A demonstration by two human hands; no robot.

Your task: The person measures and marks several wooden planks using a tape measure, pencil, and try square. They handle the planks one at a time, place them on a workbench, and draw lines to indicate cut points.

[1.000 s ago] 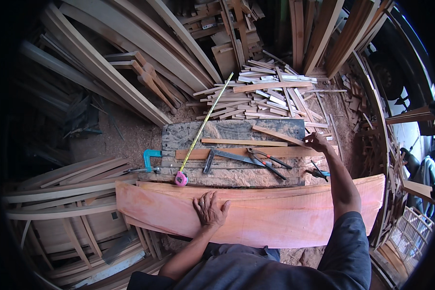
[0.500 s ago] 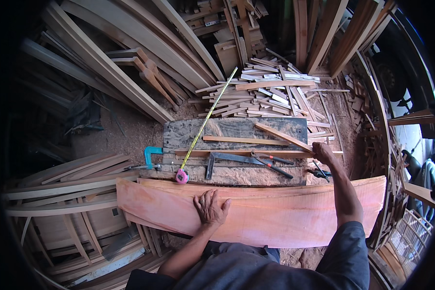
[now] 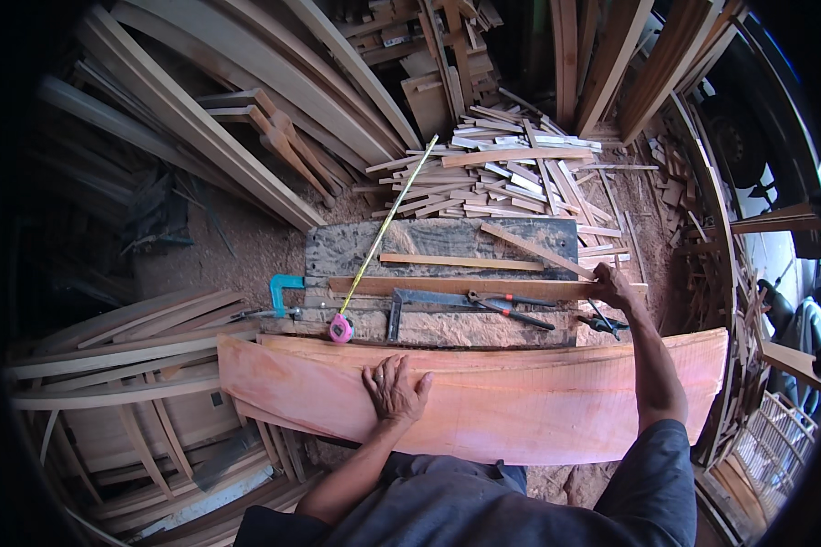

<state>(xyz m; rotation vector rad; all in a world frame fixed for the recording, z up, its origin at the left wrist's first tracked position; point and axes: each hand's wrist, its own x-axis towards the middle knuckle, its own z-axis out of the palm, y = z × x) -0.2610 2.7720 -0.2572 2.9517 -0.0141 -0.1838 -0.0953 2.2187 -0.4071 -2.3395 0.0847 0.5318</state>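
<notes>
My left hand (image 3: 397,390) lies flat, fingers spread, on a broad pinkish wooden board (image 3: 520,415) that spans the space in front of me. Beyond it, my right hand (image 3: 615,288) is closed round the right part of a long wooden strip (image 3: 447,289) on the dark, sawdust-covered bench (image 3: 447,235). A slanting wooden strip (image 3: 534,249) ends against that hand. Farther left lies a shorter strip (image 3: 465,263). A try square (image 3: 397,310) and pincers (image 3: 511,310) with dark handles rest near the long strip. A pink tape measure (image 3: 340,328) has its yellow blade drawn out across the bench.
A teal clamp (image 3: 283,290) sits at the bench's left edge. Green-handled pliers (image 3: 602,322) lie by its right end. Past the bench is a heap of offcuts (image 3: 493,173). Long planks (image 3: 246,82) lean at the far left, and curved timbers (image 3: 128,351) are stacked at the left.
The long strip has tipped so that more of its wide face shows. My right hand has shifted slightly to the right and changed its grip. My left hand stays on the board.
</notes>
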